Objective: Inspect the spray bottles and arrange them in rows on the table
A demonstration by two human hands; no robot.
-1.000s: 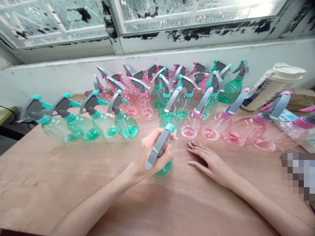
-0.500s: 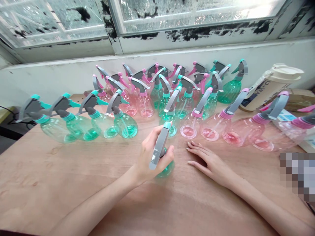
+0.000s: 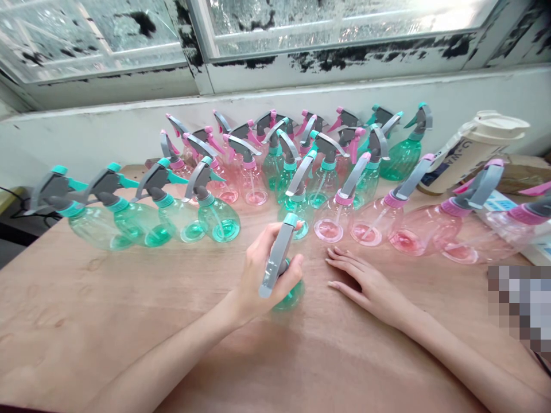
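Wood-grained counter (image 3: 267, 373) fills the near part of the scene, its left edge slanting inward as it recedes; a blurred patch masks its right side, so that edge cannot be judged. Open room lies at the middle of the near side and toward the left edge.

At mid-counter, the left hand (image 3: 253, 272) curls around the grey head of a green bottle (image 3: 278, 261), thumb across its right side. Whether a finger presses the trigger cannot be told. The bottle looks roughly upright, its base apparently on the counter, its nozzle (image 3: 290, 219) facing the far edge. Apart from it, the right hand (image 3: 374, 287) lies palm down, fingers loosely spread, holding nothing.

Just beyond stands a second green bottle (image 3: 297, 206); a push toward the far edge could knock it, and with little liquid under a bulky head it might topple into its neighbours. A squeeze could also spray that way. The pink row (image 3: 379, 215) sits near the right fingertips, so sliding them forward risks a bump. The green row (image 3: 174, 212) has a gap before the left hand, but its end bottle is near the left edge, where a shove might tip it off.

Farther back, bottles (image 3: 248, 180) crowd the far edge, with a cup (image 3: 477, 146) toward the far right corner, then wall (image 3: 99, 132) and window (image 3: 301, 23).
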